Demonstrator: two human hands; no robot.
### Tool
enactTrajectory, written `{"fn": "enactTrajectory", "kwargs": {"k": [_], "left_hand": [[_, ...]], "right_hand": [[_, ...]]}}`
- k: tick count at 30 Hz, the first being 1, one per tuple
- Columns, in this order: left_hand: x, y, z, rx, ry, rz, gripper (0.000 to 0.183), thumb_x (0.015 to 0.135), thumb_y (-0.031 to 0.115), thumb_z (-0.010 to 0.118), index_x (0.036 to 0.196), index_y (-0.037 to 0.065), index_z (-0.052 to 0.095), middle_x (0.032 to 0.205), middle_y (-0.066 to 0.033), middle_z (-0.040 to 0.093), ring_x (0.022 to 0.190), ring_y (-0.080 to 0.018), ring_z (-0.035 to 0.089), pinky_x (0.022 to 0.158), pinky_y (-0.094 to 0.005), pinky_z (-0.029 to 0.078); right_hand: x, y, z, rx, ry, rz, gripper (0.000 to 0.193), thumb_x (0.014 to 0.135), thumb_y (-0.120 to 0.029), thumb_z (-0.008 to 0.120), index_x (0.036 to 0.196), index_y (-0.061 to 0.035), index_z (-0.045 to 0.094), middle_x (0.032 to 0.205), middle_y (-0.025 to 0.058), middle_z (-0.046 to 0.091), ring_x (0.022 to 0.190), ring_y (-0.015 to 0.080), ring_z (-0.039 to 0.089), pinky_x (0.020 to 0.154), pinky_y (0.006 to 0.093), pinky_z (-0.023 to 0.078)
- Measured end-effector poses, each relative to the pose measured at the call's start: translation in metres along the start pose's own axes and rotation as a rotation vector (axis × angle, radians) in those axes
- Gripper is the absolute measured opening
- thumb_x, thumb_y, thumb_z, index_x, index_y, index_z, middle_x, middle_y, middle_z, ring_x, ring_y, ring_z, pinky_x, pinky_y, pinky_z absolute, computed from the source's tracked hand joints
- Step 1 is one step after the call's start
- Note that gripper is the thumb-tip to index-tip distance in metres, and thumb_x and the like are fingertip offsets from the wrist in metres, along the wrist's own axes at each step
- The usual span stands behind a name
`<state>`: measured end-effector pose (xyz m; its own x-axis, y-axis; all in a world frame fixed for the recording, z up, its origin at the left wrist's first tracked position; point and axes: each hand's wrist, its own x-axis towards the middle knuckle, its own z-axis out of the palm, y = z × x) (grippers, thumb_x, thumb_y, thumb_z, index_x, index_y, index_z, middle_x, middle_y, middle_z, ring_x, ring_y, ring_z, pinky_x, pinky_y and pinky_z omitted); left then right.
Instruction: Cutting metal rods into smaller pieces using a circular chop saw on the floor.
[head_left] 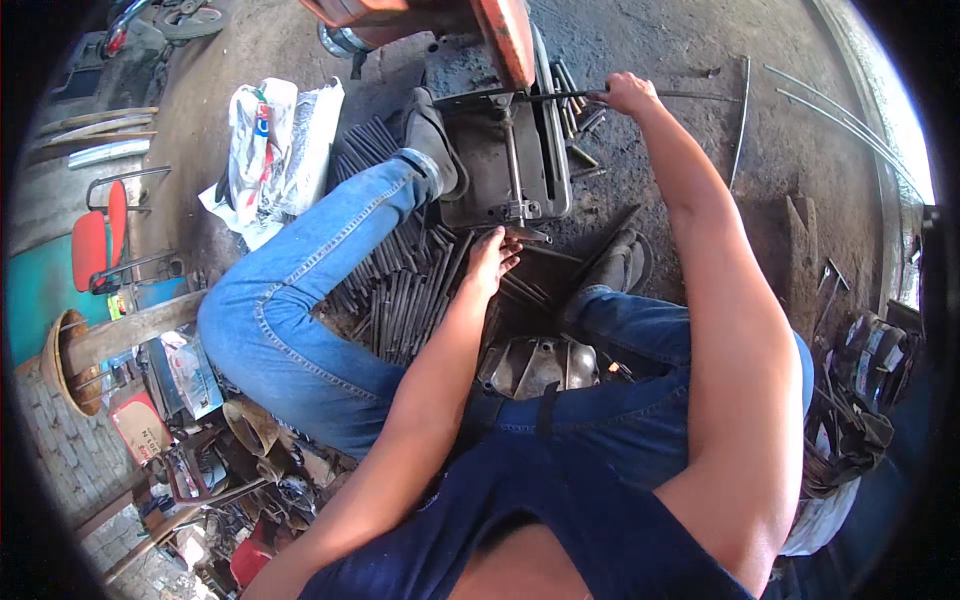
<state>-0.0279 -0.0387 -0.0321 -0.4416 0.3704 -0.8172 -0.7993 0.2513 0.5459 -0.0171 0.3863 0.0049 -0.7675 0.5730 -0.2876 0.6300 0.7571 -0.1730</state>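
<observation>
An orange-red cut-off saw (420,22) stands at the top centre, on a dark metal base (468,150) with a clamp screw (513,160) along it. My right hand (632,95) is closed around a long thin metal rod (700,96), which runs leftward across the saw base. At the near end of the base, my left hand (489,260) lies against the clamp handle (530,236) with its fingers apart, not wrapped round it. Many short cut rods (400,300) are heaped on the ground to the left of that hand.
A white plastic sack (265,150) lies at the left, beyond my bent knee. Long thin rods (850,125) rest on the floor at the right. A metal casing (540,366) sits between my legs. Boxes and clutter (180,400) fill the lower left, near a red chair (90,250).
</observation>
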Motion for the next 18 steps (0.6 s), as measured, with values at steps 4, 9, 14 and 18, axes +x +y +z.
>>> {"fn": "enactTrajectory", "kwargs": {"k": [4,9,14,18], "left_hand": [[0.004,0.003,-0.01,-0.04,0.03,-0.035,0.027,0.095,0.036,0.058,0.096,0.009,0.062,0.085,-0.0032,0.065,0.081,-0.0167,0.067,0.067,-0.032,0.053],[0.014,-0.002,-0.008,-0.057,0.084,-0.023,0.027,0.095,0.035,0.058,0.088,0.009,0.061,0.081,-0.004,0.065,0.076,-0.0176,0.067,0.064,-0.032,0.053],[0.013,-0.003,-0.011,-0.01,0.07,-0.02,0.029,0.096,0.036,0.057,0.089,0.009,0.061,0.083,-0.0034,0.065,0.08,-0.0169,0.067,0.069,-0.0322,0.054],[0.01,-0.002,-0.013,0.009,0.036,-0.019,0.029,0.096,0.038,0.057,0.09,0.01,0.061,0.086,-0.0029,0.065,0.084,-0.0168,0.066,0.073,-0.0333,0.054]], "right_hand": [[0.004,-0.003,-0.003,-0.03,-0.109,0.017,0.067,0.08,-0.071,0.058,0.113,-0.0138,0.067,0.118,0.012,0.066,0.113,0.0296,0.062,0.091,0.0463,0.05],[0.014,-0.003,-0.01,-0.03,-0.217,0.065,0.069,0.082,-0.071,0.056,0.118,-0.014,0.065,0.124,0.0114,0.064,0.117,0.0292,0.059,0.094,0.0478,0.049],[0.017,-0.006,-0.01,-0.026,-0.273,0.111,0.074,0.077,-0.071,0.06,0.123,-0.0139,0.063,0.129,0.0111,0.061,0.121,0.0292,0.057,0.099,0.048,0.045],[0.012,-0.004,-0.008,0.003,-0.239,0.094,0.073,0.08,-0.069,0.059,0.126,-0.0137,0.06,0.131,0.0119,0.06,0.122,0.0301,0.055,0.1,0.0491,0.044]]}}
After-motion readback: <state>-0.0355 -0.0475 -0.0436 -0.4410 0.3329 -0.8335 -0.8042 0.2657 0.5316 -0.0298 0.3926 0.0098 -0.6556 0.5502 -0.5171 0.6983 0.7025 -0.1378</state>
